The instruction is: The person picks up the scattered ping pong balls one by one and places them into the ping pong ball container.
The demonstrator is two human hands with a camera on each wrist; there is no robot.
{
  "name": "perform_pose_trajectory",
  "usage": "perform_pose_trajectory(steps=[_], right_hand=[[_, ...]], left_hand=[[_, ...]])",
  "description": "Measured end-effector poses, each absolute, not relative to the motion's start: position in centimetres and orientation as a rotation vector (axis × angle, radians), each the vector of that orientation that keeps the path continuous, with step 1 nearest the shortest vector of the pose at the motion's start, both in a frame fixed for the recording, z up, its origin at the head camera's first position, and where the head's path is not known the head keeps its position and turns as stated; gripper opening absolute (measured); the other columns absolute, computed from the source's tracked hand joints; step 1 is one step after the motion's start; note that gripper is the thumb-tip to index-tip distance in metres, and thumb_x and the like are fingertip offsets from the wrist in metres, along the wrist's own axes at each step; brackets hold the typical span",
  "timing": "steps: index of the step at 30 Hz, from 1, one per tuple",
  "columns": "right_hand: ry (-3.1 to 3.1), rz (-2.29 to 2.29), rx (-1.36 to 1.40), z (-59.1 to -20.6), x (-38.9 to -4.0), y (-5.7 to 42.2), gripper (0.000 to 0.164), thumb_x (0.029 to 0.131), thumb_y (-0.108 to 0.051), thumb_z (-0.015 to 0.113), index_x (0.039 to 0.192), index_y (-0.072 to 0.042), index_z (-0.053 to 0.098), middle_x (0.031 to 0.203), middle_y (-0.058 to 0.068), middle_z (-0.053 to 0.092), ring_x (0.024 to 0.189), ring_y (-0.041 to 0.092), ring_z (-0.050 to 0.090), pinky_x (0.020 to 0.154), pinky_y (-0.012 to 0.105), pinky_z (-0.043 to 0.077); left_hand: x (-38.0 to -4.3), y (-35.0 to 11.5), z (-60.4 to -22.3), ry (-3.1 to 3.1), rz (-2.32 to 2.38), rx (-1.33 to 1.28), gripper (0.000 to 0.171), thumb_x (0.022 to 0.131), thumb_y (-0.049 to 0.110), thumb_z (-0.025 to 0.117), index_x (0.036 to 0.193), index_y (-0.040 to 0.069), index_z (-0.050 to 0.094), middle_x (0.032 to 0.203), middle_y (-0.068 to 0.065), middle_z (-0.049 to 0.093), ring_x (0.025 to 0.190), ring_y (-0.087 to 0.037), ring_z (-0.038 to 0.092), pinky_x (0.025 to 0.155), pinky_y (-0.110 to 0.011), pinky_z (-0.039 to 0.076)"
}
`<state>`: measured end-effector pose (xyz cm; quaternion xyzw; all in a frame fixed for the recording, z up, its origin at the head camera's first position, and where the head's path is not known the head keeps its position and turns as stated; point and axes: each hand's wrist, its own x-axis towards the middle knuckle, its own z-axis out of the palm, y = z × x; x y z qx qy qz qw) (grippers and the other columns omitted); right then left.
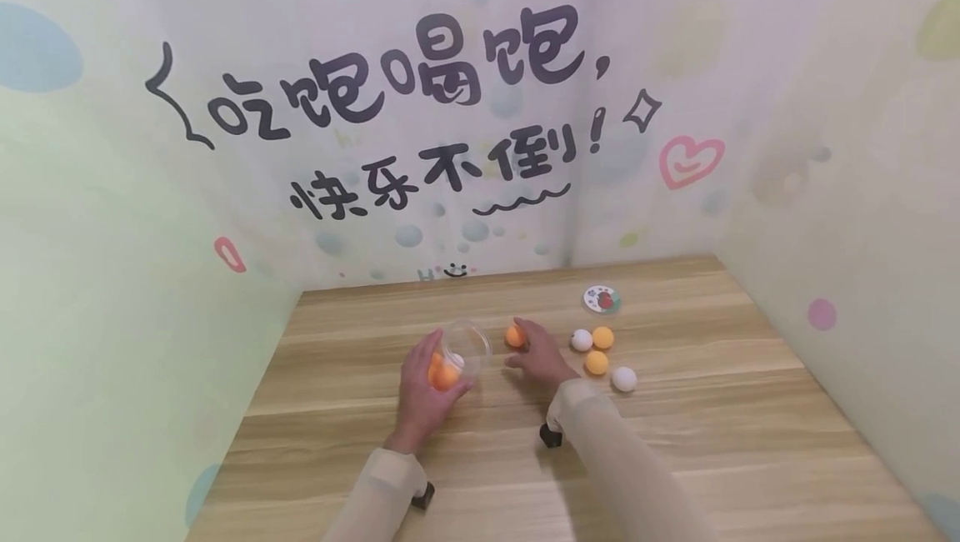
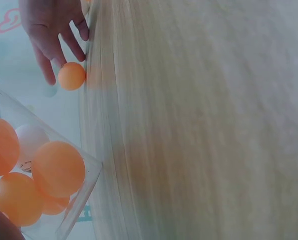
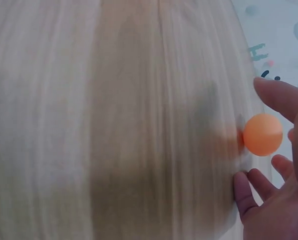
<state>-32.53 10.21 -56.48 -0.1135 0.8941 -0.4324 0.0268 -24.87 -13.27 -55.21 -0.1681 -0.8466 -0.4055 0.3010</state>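
Observation:
My left hand [image 1: 426, 396] grips a clear plastic cup [image 1: 482, 348] from its left side. The cup leans over the table, with several orange balls [image 1: 447, 376] and a white ball [image 2: 31, 142] inside. My right hand [image 1: 543, 354] is at a single orange ball [image 1: 514, 336] on the table, right of the cup. In the right wrist view, thumb and fingers are spread around this orange ball [image 3: 263, 134] without closing on it. Whether a fingertip touches it, I cannot tell.
Right of my right hand lie white balls [image 1: 624, 379] and yellow-orange balls [image 1: 597, 363]. A round printed disc [image 1: 602, 299] lies farther back on the wooden table [image 1: 337, 342]. Printed walls [image 1: 465, 133] enclose the back and both sides.

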Motion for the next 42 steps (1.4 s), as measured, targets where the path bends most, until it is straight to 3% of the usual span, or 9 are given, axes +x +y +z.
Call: perform_pose_trajectory(steps=[4,10,18,24,42], right_hand=[[2.776,-1.231,-0.368,-56.8,-33.0,10.3,0.082,0.08,-0.021,0.077,0.15,-0.008,0.036,0.153,0.02,0.031,0.14,0.04,0.026,0.112,0.057,0.018],[2.789,-1.229,-0.382,-57.2,-33.3,10.2,0.078,0.079,-0.018,0.078,0.147,-0.006,0.04,0.15,0.019,0.037,0.138,0.038,0.031,0.113,0.053,0.02],[2.842,-1.235,-0.458,-56.3,-32.3,10.1,0.059,0.075,0.001,0.073,0.132,0.002,0.055,0.134,0.021,0.053,0.127,0.039,0.046,0.108,0.051,0.032],[2.84,-1.217,-0.431,-56.3,-31.9,10.3,0.049,0.079,0.003,0.067,0.127,0.0,0.06,0.13,0.019,0.058,0.124,0.038,0.049,0.106,0.051,0.035],[2.751,-1.271,-0.367,-56.6,-31.4,10.4,0.047,0.078,-0.001,0.072,0.124,-0.005,0.063,0.123,0.012,0.062,0.112,0.03,0.056,0.098,0.048,0.043]], left_hand=[[-24.8,-13.2,-55.3,-2.251,-1.103,-0.441,0.096,0.062,0.024,0.093,0.145,0.015,0.045,0.138,-0.01,0.051,0.124,-0.032,0.045,0.102,-0.053,0.036],[-24.8,-13.3,-55.2,-2.228,-1.092,-0.459,0.094,0.063,0.025,0.092,0.144,0.013,0.046,0.137,-0.012,0.051,0.124,-0.033,0.046,0.103,-0.053,0.036],[-24.9,-13.3,-55.3,-2.221,-1.049,-0.456,0.093,0.063,0.027,0.091,0.143,0.011,0.046,0.136,-0.013,0.052,0.123,-0.035,0.047,0.101,-0.054,0.036],[-24.9,-13.3,-55.2,-2.24,-1.053,-0.444,0.093,0.064,0.026,0.091,0.144,0.012,0.045,0.137,-0.013,0.051,0.123,-0.034,0.046,0.101,-0.055,0.037],[-24.8,-13.2,-55.5,-2.284,-1.07,-0.401,0.092,0.066,0.027,0.091,0.145,0.018,0.044,0.138,-0.01,0.05,0.124,-0.03,0.046,0.102,-0.052,0.039]])
